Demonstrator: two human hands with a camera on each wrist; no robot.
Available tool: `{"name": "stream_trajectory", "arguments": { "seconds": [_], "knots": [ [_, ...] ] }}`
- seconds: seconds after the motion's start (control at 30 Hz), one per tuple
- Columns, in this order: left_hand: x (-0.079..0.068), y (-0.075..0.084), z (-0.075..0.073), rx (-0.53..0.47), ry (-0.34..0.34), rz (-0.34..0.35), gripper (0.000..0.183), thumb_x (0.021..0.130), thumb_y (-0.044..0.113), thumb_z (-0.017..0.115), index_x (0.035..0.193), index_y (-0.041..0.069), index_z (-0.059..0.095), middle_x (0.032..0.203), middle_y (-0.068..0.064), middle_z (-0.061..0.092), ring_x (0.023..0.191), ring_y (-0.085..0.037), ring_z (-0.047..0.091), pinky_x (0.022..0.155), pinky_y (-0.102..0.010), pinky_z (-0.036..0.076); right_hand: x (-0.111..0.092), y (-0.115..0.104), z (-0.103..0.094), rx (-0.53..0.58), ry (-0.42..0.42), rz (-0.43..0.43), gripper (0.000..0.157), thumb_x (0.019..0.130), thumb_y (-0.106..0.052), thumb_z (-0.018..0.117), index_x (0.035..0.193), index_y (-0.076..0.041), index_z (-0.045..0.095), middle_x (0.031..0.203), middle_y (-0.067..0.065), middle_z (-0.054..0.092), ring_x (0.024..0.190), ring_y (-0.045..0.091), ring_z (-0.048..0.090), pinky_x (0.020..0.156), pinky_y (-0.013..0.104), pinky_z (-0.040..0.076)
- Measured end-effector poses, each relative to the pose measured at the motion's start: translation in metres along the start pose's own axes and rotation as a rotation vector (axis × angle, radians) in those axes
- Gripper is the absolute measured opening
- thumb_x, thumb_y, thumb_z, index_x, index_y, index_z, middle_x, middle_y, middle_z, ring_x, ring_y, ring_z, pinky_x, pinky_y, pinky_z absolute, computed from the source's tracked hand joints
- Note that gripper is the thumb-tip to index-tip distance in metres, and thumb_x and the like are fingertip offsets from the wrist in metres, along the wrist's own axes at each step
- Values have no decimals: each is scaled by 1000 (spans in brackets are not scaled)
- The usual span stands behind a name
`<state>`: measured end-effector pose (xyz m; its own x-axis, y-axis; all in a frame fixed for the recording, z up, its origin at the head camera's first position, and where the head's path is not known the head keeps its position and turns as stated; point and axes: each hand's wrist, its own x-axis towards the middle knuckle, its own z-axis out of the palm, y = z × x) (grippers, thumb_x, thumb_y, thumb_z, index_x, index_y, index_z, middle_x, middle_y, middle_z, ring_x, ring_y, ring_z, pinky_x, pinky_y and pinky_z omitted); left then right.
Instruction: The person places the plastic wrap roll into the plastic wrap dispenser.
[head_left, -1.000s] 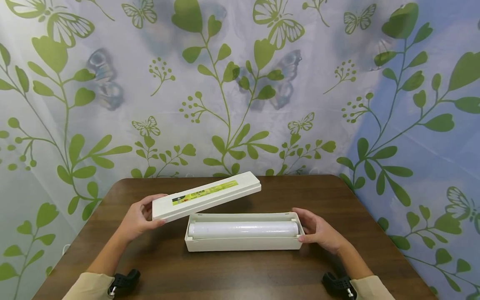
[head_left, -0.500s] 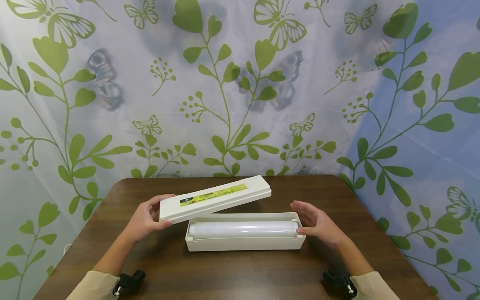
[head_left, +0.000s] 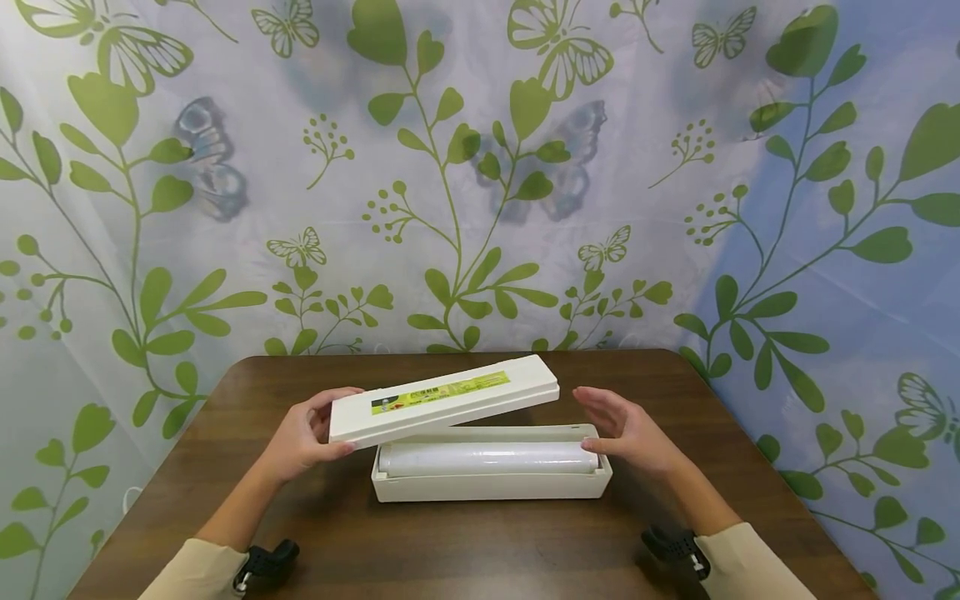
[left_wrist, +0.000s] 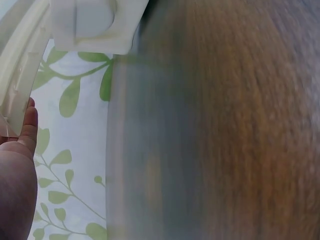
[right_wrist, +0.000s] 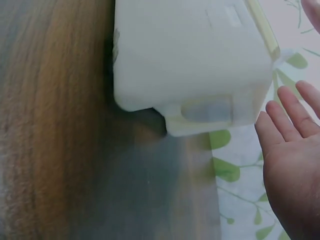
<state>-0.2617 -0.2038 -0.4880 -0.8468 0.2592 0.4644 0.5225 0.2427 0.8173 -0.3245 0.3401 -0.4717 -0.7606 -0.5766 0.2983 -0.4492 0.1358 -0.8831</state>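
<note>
A long white lid with a yellow-green label is held at its left end by my left hand, thumb in front and fingers behind. It slants up to the right over the back left part of a white box. Inside the box lies a white roll of cling film. My right hand hovers at the box's right end with its fingers spread and nothing in its grasp. In the right wrist view, the fingers stand beside the box end.
Under the box is a brown wooden table with rounded far corners. A curtain printed with green leaves and butterflies hangs behind it. Black straps with small devices sit on both wrists.
My left hand has carried the lid rightward and slightly down, farther over the box. My right hand has come off the box's right end, moving slightly up and left.
</note>
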Motion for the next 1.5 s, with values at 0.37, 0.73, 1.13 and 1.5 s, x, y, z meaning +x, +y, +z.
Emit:
{"name": "stream_trajectory", "arguments": {
  "seconds": [0.37, 0.73, 1.13, 1.5],
  "knots": [
    [2, 2, 8, -46, -28, 14, 69, 76, -5, 83, 139, 0, 56, 136, -21, 58, 103, -12, 64, 84, -23, 57, 18, -8, 3, -96, 16, 14, 79, 86, -6, 82, 153, -2, 40, 156, 23, 44, 145, 21, 47, 112, 21, 42],
    [5, 9, 15, -93, -69, 37, 69, 75, -5, 82, 138, 3, 56, 137, -17, 60, 106, -13, 66, 84, -26, 59, 29, -14, 3, -124, 19, 8, 84, 84, -10, 84, 155, -7, 39, 155, 17, 47, 136, 5, 53, 107, 16, 45],
    [9, 6, 19, -112, -117, 84, 69, 76, -6, 81, 139, -1, 55, 136, -22, 59, 109, -13, 66, 86, -26, 59, 40, -12, -1, -67, -70, -17, 87, 82, -1, 83, 155, -1, 34, 151, 27, 44, 126, 13, 56, 94, 27, 57],
    [12, 8, 23, -133, -139, 86, 68, 76, -5, 80, 139, -1, 54, 137, -25, 58, 111, -14, 65, 87, -27, 59, 43, -15, -4, 1, -163, -19, 88, 81, -1, 83, 154, 1, 35, 144, 24, 51, 118, 17, 61, 91, 32, 58]
  ]
}}
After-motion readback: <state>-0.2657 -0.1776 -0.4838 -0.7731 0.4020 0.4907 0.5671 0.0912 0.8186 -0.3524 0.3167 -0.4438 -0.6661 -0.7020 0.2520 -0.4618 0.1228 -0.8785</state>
